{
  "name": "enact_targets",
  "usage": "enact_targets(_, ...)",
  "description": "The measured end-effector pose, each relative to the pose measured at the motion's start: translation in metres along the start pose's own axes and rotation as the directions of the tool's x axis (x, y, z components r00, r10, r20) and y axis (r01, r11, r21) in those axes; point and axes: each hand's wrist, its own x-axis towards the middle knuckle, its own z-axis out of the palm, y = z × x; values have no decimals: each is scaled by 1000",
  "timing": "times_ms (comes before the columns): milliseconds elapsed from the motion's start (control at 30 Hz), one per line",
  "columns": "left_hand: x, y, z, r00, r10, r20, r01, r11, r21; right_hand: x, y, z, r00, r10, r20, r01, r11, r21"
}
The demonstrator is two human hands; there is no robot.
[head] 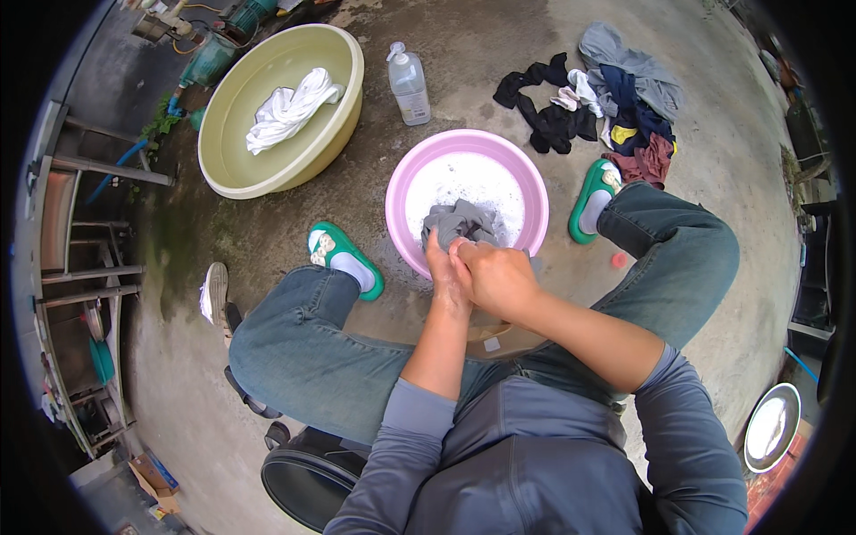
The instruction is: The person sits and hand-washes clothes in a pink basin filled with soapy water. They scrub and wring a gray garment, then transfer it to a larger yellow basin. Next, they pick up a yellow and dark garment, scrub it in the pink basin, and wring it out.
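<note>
A pink plastic basin (pixel 398 200) of white, sudsy water stands on the concrete between my feet. Over its near rim, my left hand (pixel 444 266) and my right hand (pixel 501 275) meet, both gripping a wet grey cloth garment (pixel 458 224). Most of that garment bunches up beyond my fingers above the suds, and a bit of grey fabric shows at the rim beside my right hand. My right fist covers part of the left hand, so the cloth inside the grip is hidden.
A larger yellow-green tub (pixel 221 144) holds a twisted white cloth (pixel 294 110). Behind the basin stands a clear pump bottle (pixel 408 87). Dark clothes (pixel 555 110) and a grey garment (pixel 628 67) lie in piles at the upper right. A small red cap (pixel 618 259) lies near my right leg.
</note>
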Motion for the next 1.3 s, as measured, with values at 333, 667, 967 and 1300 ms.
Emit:
enact_targets(333,-5,-7,7,978,-209,4,148,677,-721,17,-36,-80,987,-72,145,89,990,-112)
enact_targets(667,16,-7,-12,888,33,-458,-126,976,-175,21,-198,-132,965,-219,141,45,672,739)
enact_targets(967,23,-8,-19,893,13,-450,-124,968,-217,56,-201,-78,994,-77,83,-17,625,781)
enact_targets(1300,28,-11,-27,901,11,-434,-109,973,-203,56,-185,-63,997,-40,67,-27,632,774)
